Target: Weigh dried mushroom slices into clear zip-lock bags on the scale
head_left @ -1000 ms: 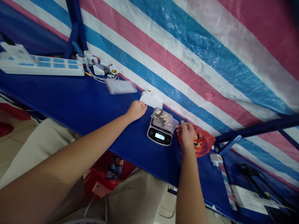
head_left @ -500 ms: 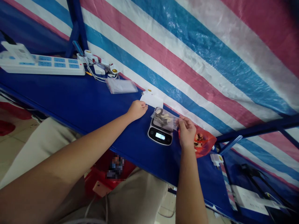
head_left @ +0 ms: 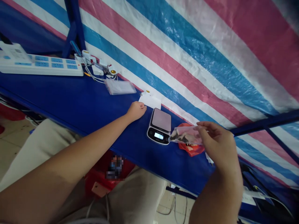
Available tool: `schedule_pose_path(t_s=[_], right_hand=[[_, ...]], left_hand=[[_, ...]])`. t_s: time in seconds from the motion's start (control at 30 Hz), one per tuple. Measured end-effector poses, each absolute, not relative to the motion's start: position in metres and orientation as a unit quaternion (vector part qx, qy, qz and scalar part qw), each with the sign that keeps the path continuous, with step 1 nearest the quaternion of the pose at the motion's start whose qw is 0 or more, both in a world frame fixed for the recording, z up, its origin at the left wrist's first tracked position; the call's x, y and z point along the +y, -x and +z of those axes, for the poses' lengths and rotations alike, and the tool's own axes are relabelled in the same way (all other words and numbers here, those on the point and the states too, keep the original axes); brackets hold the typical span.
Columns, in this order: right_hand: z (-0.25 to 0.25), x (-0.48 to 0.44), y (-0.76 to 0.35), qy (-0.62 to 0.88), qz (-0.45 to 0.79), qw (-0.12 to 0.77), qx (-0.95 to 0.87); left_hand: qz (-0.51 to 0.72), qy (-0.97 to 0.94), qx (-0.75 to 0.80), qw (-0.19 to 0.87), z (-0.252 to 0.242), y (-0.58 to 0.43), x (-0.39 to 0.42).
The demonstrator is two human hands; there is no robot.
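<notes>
My right hand (head_left: 216,140) pinches the edge of a clear plastic bag (head_left: 185,134) with dark and pale dried slices inside. The bag is raised to the right of a digital kitchen scale (head_left: 161,119), whose plate is bare and whose display is lit. Below the bag lies a red plastic bag (head_left: 191,150) with more pieces in it, partly hidden. My left hand (head_left: 136,111) rests closed on the blue table, left of the scale and close to a white sheet of paper (head_left: 150,101). Whether its curled fingers hold anything is hidden.
A stack of clear bags (head_left: 121,87) lies toward the back of the blue table (head_left: 81,99). At the far left stand a white power strip (head_left: 56,65), a screwdriver (head_left: 76,48) and several small white items. Striped sheeting (head_left: 163,56) hangs behind. A phone (head_left: 100,189) lies below the table edge.
My right hand has lifted the clear bag off the scale and carried it right, over the red bag. My left hand has stayed in about the same place.
</notes>
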State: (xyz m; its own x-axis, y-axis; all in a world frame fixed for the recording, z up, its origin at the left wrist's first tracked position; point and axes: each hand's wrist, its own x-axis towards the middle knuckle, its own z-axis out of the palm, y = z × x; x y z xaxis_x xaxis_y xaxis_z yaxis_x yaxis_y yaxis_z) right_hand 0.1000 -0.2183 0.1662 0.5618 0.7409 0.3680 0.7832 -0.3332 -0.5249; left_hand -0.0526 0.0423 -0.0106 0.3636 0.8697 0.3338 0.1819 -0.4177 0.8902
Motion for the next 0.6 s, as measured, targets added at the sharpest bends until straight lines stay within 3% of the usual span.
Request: schedule_pose_path(t_s=[0.33, 0.47, 0.6], right_hand=[[0.162, -0.209, -0.097, 0.802, -0.007, 0.341, -0.490], [0.151, -0.184, -0.103, 0.778, -0.004, 0.446, -0.443], [0.101, -0.169, -0.112, 0.744, 0.035, 0.549, -0.378]], left_hand=[[0.435, -0.721, 0.364, 0.398, -0.011, 0.053, 0.043], [0.435, -0.722, 0.362, 0.398, -0.010, 0.053, 0.043], [0.437, -0.723, 0.361, 0.395, -0.008, 0.055, 0.040]])
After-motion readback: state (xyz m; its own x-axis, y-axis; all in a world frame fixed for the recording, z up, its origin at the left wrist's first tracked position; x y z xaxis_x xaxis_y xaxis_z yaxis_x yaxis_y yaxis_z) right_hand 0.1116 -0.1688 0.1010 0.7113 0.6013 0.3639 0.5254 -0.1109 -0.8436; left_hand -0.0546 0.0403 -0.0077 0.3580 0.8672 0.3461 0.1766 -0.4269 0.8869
